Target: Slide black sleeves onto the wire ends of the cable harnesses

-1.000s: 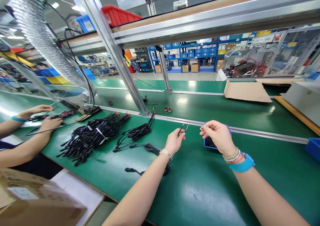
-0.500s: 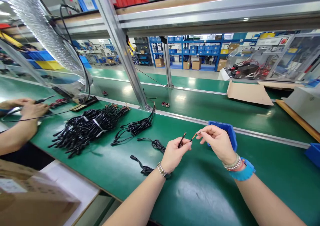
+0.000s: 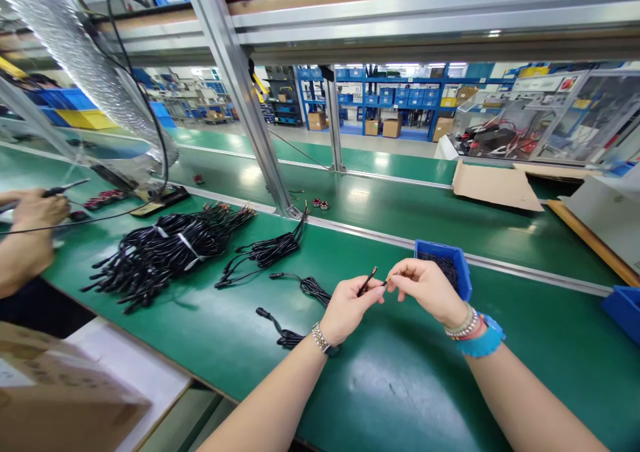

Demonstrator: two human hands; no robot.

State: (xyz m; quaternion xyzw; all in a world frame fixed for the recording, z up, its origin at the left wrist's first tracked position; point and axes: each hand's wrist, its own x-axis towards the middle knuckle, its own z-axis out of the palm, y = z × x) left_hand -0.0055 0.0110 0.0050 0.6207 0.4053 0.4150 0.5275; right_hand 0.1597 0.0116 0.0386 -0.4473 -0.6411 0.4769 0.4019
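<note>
My left hand (image 3: 345,311) is closed on black cables (image 3: 369,281), whose stripped ends stick up past the thumb and fingers. At one of those ends, my right hand (image 3: 425,287) pinches the thin coloured wires, thumb and forefinger together. The fingertips of both hands almost meet. Just beyond my right hand stands a blue bin (image 3: 467,280) with small black pieces (image 3: 447,269) in it. Left of my left hand lie two coiled black cables, one farther off (image 3: 314,288) and one nearer (image 3: 287,337), partly hidden by my wrist.
A large tied cable bundle (image 3: 187,237) and a smaller bundle (image 3: 270,249) lie left on the green bench. At far left, a co-worker's hand (image 3: 35,220) holds a pen-shaped tool (image 3: 66,188) near a silver duct (image 3: 107,72). A metal post (image 3: 240,92) rises behind the bundles.
My right hand has moved slightly left and closed in on the wires at my left fingertips. The co-worker's hand has shifted, and its tool now shows. The view has turned slightly.
</note>
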